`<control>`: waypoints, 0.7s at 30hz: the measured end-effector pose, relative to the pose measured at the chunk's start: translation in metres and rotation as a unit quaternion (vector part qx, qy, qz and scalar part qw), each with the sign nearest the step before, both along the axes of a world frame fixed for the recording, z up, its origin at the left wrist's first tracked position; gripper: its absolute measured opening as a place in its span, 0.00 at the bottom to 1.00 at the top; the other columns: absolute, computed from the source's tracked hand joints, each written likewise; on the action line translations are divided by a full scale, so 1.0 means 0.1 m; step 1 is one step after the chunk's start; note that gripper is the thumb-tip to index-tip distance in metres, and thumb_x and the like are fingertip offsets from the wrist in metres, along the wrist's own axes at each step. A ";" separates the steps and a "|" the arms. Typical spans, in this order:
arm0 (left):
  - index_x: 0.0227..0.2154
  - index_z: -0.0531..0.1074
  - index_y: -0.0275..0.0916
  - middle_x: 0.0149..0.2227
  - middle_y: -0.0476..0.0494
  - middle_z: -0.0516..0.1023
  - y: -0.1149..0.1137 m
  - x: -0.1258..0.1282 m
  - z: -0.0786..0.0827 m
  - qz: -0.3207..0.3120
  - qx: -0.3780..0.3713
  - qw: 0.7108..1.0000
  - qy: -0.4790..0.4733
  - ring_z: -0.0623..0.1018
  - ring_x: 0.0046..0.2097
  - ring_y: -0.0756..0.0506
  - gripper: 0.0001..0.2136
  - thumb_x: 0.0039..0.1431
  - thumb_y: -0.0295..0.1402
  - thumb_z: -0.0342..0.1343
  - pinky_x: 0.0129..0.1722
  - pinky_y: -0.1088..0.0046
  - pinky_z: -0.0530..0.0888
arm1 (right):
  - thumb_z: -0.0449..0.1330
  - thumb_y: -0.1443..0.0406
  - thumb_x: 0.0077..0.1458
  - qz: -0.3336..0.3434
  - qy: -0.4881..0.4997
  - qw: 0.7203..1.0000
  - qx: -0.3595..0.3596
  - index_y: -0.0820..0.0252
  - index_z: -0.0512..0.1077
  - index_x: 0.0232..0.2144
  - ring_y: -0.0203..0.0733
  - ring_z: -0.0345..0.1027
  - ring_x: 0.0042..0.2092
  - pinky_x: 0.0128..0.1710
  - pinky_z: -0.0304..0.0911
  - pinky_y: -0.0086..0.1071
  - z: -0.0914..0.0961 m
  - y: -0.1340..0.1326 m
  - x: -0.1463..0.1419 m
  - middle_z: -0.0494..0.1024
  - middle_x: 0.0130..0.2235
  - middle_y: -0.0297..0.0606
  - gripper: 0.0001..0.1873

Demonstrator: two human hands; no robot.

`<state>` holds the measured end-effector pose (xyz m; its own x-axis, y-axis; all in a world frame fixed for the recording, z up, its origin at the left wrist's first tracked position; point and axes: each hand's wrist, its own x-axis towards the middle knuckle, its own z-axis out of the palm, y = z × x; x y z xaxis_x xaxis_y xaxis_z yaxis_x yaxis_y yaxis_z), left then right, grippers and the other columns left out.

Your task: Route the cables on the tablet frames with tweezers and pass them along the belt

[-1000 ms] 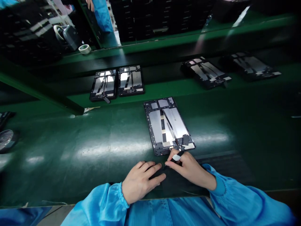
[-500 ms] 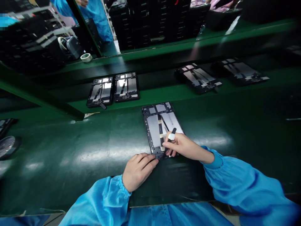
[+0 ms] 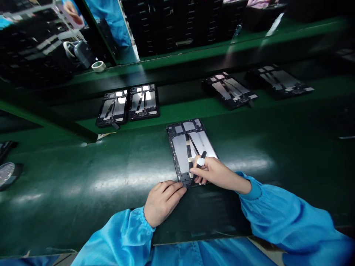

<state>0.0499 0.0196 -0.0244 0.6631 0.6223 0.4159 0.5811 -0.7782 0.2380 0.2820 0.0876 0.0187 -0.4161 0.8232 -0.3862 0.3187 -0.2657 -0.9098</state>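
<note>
An opened tablet chassis (image 3: 183, 147) with silver plates and a dark frame lies on the green bench in front of me. My right hand (image 3: 213, 173) rests on its near end, fingers pinched round a thin black tool (image 3: 202, 157), with a white cot on one fingertip. The tool's tip points down into the chassis near its lower edge. My left hand (image 3: 163, 201) lies on the bench with loosely curled fingers, the fingertips touching the chassis's near left corner. Both arms wear blue sleeves.
Two more opened chassis (image 3: 128, 104) lie side by side on the belt behind, two others (image 3: 230, 88) further right. A tape roll (image 3: 98, 66) and a dispenser (image 3: 79, 50) sit at back left, a round metal disc (image 3: 7, 173) at the left edge. Another person in blue stands beyond.
My right hand moved from the bench edge up onto the chassis's near end with the tool. My left hand slid forward to the chassis corner. The view shifted slightly.
</note>
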 end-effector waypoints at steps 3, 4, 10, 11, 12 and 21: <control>0.50 0.72 0.36 0.49 0.44 0.78 0.00 0.01 0.00 0.003 0.000 1.000 0.001 0.74 0.48 0.44 0.12 0.65 0.26 0.55 0.44 0.68 0.71 | 0.62 0.60 0.54 -0.002 0.002 1.000 0.005 0.57 0.68 0.29 0.41 0.77 0.26 0.22 0.72 0.29 -0.02 0.00 0.01 0.77 0.21 0.32 0.09; 0.50 0.72 0.36 0.49 0.44 0.78 0.01 0.01 0.01 0.004 0.002 1.000 0.002 0.74 0.47 0.44 0.12 0.65 0.26 0.55 0.43 0.68 0.71 | 0.62 0.60 0.54 -0.001 0.002 1.000 0.006 0.57 0.67 0.29 0.41 0.77 0.26 0.22 0.72 0.30 -0.03 0.00 0.01 0.77 0.21 0.32 0.08; 0.50 0.72 0.36 0.49 0.44 0.78 0.00 0.03 0.01 0.005 0.004 1.000 0.003 0.74 0.48 0.44 0.12 0.65 0.26 0.55 0.43 0.68 0.71 | 0.61 0.61 0.55 0.003 -0.006 1.000 0.012 0.56 0.67 0.29 0.42 0.77 0.27 0.22 0.73 0.31 -0.02 0.01 0.02 0.77 0.22 0.33 0.07; 0.50 0.72 0.36 0.49 0.45 0.78 0.00 0.03 0.01 0.006 0.004 1.000 0.002 0.74 0.48 0.44 0.12 0.65 0.26 0.55 0.42 0.68 0.71 | 0.61 0.61 0.55 0.003 -0.005 1.000 0.011 0.57 0.67 0.30 0.43 0.77 0.27 0.22 0.73 0.31 -0.02 0.01 0.03 0.77 0.22 0.33 0.07; 0.50 0.72 0.36 0.49 0.45 0.78 0.00 0.03 0.00 0.007 0.004 1.000 0.001 0.74 0.47 0.44 0.12 0.65 0.25 0.55 0.42 0.68 0.71 | 0.61 0.61 0.55 0.002 -0.002 1.000 0.009 0.57 0.67 0.29 0.43 0.78 0.27 0.22 0.72 0.31 -0.02 0.01 0.03 0.77 0.22 0.32 0.07; 0.51 0.71 0.37 0.49 0.44 0.78 0.01 0.05 0.01 0.008 0.003 1.000 0.012 0.74 0.48 0.45 0.12 0.66 0.26 0.54 0.43 0.68 0.71 | 0.60 0.61 0.56 0.008 0.004 1.000 0.016 0.56 0.67 0.29 0.43 0.78 0.27 0.23 0.73 0.31 -0.06 0.03 0.06 0.78 0.22 0.32 0.07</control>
<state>0.0554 0.0202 -0.0237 0.6633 0.6305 0.4031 0.5992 -0.7702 0.2185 0.2878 0.0903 0.0125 -0.4330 0.8277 -0.3570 0.3156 -0.2317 -0.9202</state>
